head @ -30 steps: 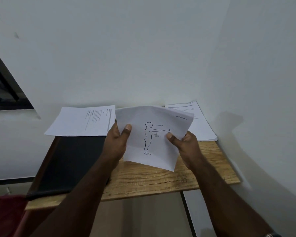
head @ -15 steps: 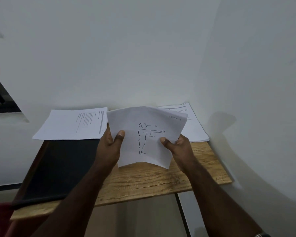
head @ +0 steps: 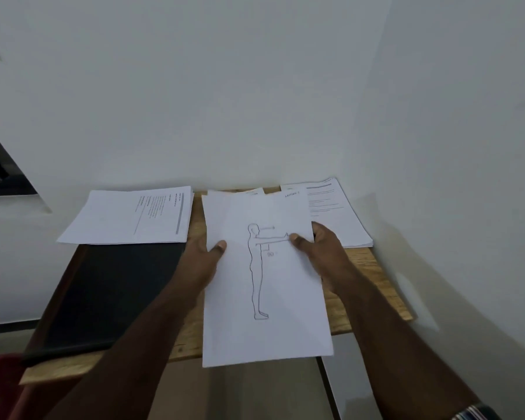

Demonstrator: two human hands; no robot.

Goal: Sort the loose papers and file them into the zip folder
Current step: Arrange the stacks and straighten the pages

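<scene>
- Head view: the left hand (head: pixel 205 256) pinches the left edge of the figure sheet (head: pixel 264 280), thumb on top and fingers hidden beneath; the right hand (head: pixel 322 253) pinches the right edge the same way, so both are clamped on that paper
- The figure sheet is held flat over the middle of the wooden table (head: pixel 373 286), its near end hanging past the table's front edge; whether more sheets lie under it in the grip I cannot tell, though a second edge shows at its far end
- Risk: both grips sit in the far half of the page, so the unsupported near end could droop, fold or catch the table edge if lowered carelessly
- Risk: the thumbs only nip the margins; if several sheets are held, a lower one could slide out and fall to the floor
- The zip folder (head: pixel 112 295), dark and flat, lies on the left side of the table and looks closed, so filing seems not yet begun; I judge it needs a free hand to open
- The left paper stack (head: pixel 128 218) rests across the folder's far end and overhangs the table, so it stands in the way of opening and could be knocked off
- The right paper stack (head: pixel 334 216) sits in the far right corner against the wall (head: pixel 255 101), just behind the right hand; a careless sweep could mix the sorted piles
</scene>
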